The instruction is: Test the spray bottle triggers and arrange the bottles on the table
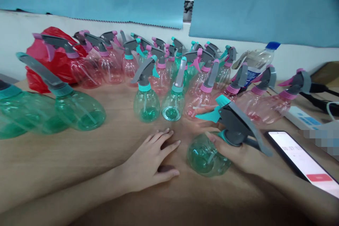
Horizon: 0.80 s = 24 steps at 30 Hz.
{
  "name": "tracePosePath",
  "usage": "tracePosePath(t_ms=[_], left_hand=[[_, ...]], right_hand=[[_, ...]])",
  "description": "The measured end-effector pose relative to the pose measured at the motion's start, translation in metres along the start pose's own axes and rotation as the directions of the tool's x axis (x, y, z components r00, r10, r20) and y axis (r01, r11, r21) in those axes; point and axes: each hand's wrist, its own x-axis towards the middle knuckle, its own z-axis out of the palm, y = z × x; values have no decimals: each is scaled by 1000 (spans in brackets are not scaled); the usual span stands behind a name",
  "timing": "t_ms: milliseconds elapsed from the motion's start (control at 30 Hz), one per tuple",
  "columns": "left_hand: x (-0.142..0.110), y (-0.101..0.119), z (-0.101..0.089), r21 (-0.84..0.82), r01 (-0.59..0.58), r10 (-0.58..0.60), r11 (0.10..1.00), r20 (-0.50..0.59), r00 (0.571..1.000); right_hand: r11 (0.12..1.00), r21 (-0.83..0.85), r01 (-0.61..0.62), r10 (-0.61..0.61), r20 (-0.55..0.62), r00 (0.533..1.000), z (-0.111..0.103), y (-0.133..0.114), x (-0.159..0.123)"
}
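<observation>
My right hand (235, 152) is closed round the neck of a green spray bottle (205, 155) with a grey and teal trigger head (233, 120); the bottle leans toward me on the wooden table (79, 162). To its left, my left hand (150, 159) lies flat on the table with fingers stretched out, holding nothing. Just beyond the hands stand two upright green spray bottles (146, 102) (173, 104).
Several pink and green spray bottles (159, 63) crowd the back of the table, with large green ones (76, 107) at the left. A red plastic bag (50, 60) sits far left. A lit phone (304, 160) and a white power strip (304, 120) lie at the right.
</observation>
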Motion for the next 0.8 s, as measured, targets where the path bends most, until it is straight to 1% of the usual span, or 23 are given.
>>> tracePosePath(t_ms=[67, 200, 267, 333, 367, 400, 433, 500, 633, 800], left_hand=[[1, 0, 0, 0, -1, 1, 1000, 2, 1000], [2, 1, -1, 4, 1, -1, 1000, 14, 1000], [1, 1, -1, 5, -4, 4, 1000, 9, 1000], [1, 0, 0, 7, -9, 9, 1000, 1, 1000], [0, 0, 0, 8, -11, 11, 1000, -1, 1000], [0, 0, 0, 10, -12, 12, 1000, -2, 1000], [0, 0, 0, 11, -12, 12, 1000, 0, 1000], [0, -1, 1, 12, -12, 12, 1000, 2, 1000], [0, 0, 2, 14, -18, 18, 1000, -2, 1000], [1, 0, 1, 27, -16, 16, 999, 0, 1000]], right_hand=[[999, 49, 13, -14, 2, 1000, 3, 6, -2], [994, 103, 36, -30, -64, 998, 9, 20, -8], [994, 100, 34, -25, -90, 996, 11, 22, -8], [995, 96, 27, -18, -99, 995, 9, 18, -6], [995, 98, 20, -12, -85, 996, 8, 14, -5], [994, 106, -21, 23, -22, 999, 6, 10, -3], [993, 105, -59, 57, 14, 998, 4, 6, -2], [992, 83, -95, 92, 40, 995, 0, -1, 0], [993, 43, -108, 107, 24, 994, -1, -5, 0], [993, 59, -101, 99, 31, 995, 0, -3, 0]])
